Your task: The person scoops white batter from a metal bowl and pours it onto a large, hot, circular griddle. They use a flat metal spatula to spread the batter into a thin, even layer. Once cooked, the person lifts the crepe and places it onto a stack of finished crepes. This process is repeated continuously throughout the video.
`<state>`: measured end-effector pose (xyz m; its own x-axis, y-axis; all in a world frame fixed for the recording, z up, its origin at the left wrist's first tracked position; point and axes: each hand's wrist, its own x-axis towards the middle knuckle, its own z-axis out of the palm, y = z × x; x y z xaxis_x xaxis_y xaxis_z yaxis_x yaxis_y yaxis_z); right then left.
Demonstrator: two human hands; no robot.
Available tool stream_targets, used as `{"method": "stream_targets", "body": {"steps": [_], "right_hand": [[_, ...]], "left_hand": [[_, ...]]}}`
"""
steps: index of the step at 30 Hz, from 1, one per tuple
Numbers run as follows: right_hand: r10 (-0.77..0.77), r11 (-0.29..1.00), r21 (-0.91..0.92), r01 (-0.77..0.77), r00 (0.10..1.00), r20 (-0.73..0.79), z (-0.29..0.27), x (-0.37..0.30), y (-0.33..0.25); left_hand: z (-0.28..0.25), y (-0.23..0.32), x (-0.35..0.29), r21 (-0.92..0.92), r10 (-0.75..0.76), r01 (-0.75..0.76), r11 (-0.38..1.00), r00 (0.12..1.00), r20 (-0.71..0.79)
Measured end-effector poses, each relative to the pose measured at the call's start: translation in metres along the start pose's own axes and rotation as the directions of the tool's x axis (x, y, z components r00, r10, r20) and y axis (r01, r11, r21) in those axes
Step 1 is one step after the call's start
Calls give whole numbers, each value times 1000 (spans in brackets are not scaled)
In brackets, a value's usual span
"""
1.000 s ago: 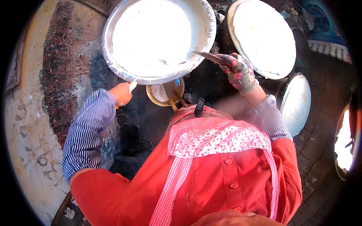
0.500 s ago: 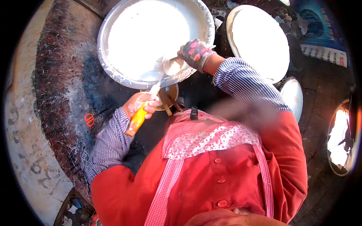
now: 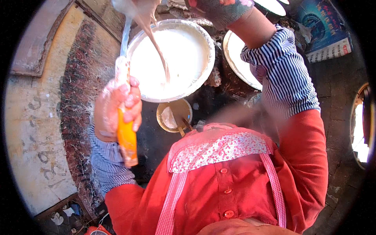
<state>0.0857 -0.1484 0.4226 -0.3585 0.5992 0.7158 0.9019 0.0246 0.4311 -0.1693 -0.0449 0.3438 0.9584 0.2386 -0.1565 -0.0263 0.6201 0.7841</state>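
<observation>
My left hand (image 3: 117, 105) is wrapped round the orange handle (image 3: 127, 137) of a long tool with a metal shaft (image 3: 125, 37). Whitish smears cover the fingers and the handle's upper part. At the upper edge, the tool's far end meets a blurred, brownish dripping mass (image 3: 145, 9). From there a thin stream (image 3: 161, 58) runs down into a wide basin (image 3: 210, 64) of white liquid. My right hand (image 3: 221, 9), in a dark patterned glove, is raised at the upper edge, right of the mass. Its fingers are cut off by the frame.
Below the basin sits a small brass-coloured pan (image 3: 158, 117) with pale stuff in it and a wooden handle. Another round vessel (image 3: 232, 64) with white contents stands to the right. A stained ledge (image 3: 39, 156) borders the left. A blue printed sheet (image 3: 323, 23) lies at far right.
Both hands have risen from the basin's near rim toward the upper edge. The tool now points upward, and a stream falls into the basin. The view has shifted too.
</observation>
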Motion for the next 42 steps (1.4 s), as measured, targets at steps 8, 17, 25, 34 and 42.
{"method": "stream_targets", "body": {"steps": [8,17,25,34,42], "right_hand": [[322,879,46,-474,663,676,62,-59,-66],[826,277,262,-924,369,427,5,-163,-61],[948,67,332,-941,164,272,-24,-255,-85],[892,-269,159,-950,-184,412,-62,-333,-168],[883,-377,55,-925,-341,322,-117,-336,-208]], "left_hand": [[-111,-143,47,-600,-474,482,639,861,186],[-67,-60,52,-617,-266,437,655,897,353],[-51,-10,42,-332,38,8,943,991,130],[-152,-102,74,-621,-606,606,498,755,251],[-109,-82,61,-206,-318,295,933,944,-84]]}}
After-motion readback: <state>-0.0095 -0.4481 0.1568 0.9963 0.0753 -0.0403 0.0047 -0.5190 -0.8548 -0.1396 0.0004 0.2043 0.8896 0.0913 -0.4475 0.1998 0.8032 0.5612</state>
